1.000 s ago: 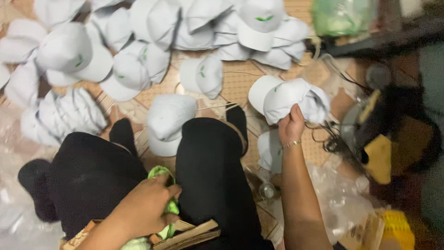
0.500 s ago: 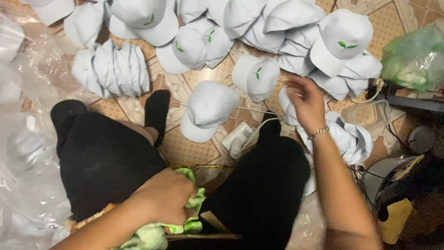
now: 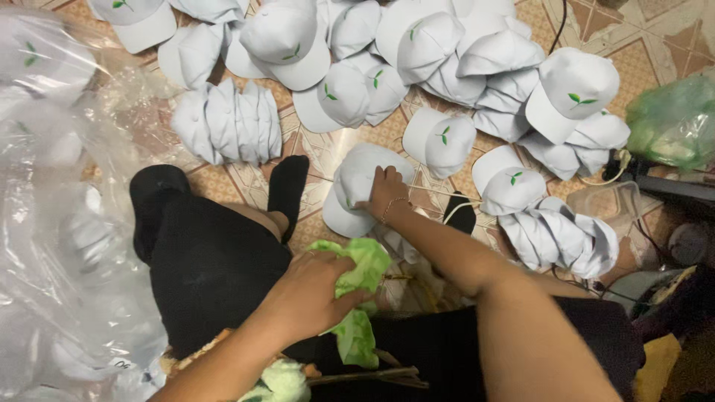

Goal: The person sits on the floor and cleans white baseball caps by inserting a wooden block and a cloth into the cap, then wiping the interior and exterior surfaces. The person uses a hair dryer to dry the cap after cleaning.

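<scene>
My right hand [image 3: 385, 190] reaches forward and grips the crown of a white cap [image 3: 356, 186] that lies on the patterned floor between my legs in black trousers. My left hand [image 3: 309, 290] rests on my lap, closed on a crumpled piece of light green cloth [image 3: 359, 294]. More green cloth [image 3: 279, 381] and a thin brown stick lie on my lap beneath it. Many white caps with small green leaf marks [image 3: 417, 45] are spread over the floor ahead, and a row of nested caps [image 3: 227, 119] stands at the left.
A large clear plastic bag [image 3: 52, 223] with caps inside fills the left side. A second stack of nested caps [image 3: 566, 234] lies at the right. A green plastic bag [image 3: 674, 123], cables and dark objects crowd the right edge.
The view has swung right to left. My right hand moved from the caps at the right across to the cap between my legs and took hold of it. The left hand stays on the green cloth.
</scene>
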